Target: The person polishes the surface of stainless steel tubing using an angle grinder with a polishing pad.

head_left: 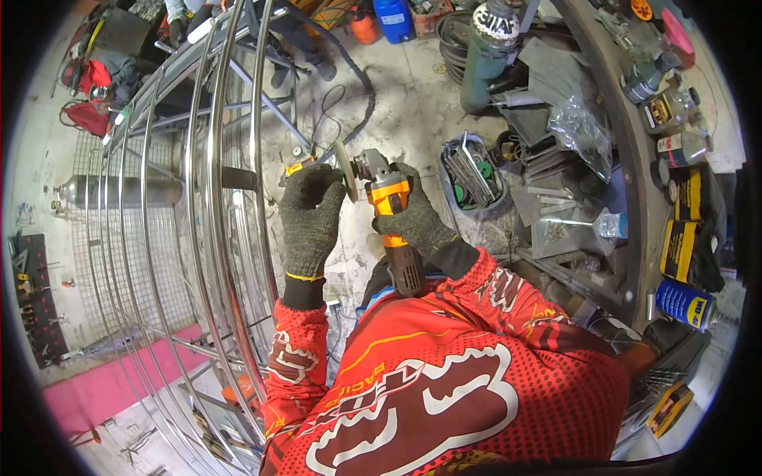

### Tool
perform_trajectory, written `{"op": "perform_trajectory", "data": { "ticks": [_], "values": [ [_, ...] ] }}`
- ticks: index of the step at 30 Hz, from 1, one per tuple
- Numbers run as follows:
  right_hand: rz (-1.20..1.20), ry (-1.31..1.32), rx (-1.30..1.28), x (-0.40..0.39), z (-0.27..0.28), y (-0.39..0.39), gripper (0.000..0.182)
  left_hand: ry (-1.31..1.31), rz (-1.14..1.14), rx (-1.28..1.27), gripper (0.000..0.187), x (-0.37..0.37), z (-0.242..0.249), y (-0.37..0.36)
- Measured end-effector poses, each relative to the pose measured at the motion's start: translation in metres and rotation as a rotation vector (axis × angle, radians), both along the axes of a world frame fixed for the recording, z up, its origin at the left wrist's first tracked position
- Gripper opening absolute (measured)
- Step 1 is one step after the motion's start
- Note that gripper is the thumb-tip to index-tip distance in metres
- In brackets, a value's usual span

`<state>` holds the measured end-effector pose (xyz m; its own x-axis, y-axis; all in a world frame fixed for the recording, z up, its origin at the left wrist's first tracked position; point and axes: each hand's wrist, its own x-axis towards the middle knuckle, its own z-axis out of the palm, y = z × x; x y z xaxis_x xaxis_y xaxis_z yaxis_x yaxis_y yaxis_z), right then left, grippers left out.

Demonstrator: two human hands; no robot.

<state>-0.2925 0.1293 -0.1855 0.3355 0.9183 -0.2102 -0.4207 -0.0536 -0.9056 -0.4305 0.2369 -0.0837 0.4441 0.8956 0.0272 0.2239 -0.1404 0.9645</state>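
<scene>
My right hand [417,214], in a dark grey knit glove, grips the body of an orange and black angle grinder [389,197]. The grinder stands roughly upright, its head away from me and its tail near my waist. A pale grinding disc [347,171] sits edge-on at the left of its head. My left hand [309,218], gloved the same, has its fingers curled at the disc's left face, with the thumb near its lower edge. The fingertips are partly hidden. Just beyond the left fingers lies a small orange and black tool [299,166].
Curved shiny metal tubes [216,159] rise close at my left. A green gas cylinder [480,75] and a bucket of discs and metal pieces [472,174] stand ahead right. Bottles and a WD-40 can [684,305] line the right side. Another person's legs [305,47] show beyond the frame.
</scene>
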Motion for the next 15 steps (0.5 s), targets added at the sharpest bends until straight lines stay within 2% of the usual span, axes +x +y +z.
{"op": "perform_trajectory", "data": {
  "ticks": [15],
  "values": [
    [0.033, -0.023, -0.039, -0.0024, 0.0073, 0.0037, 0.103, 0.06, -0.04, 0.11, 0.03, -0.005, 0.0017, 0.0041]
  ]
}}
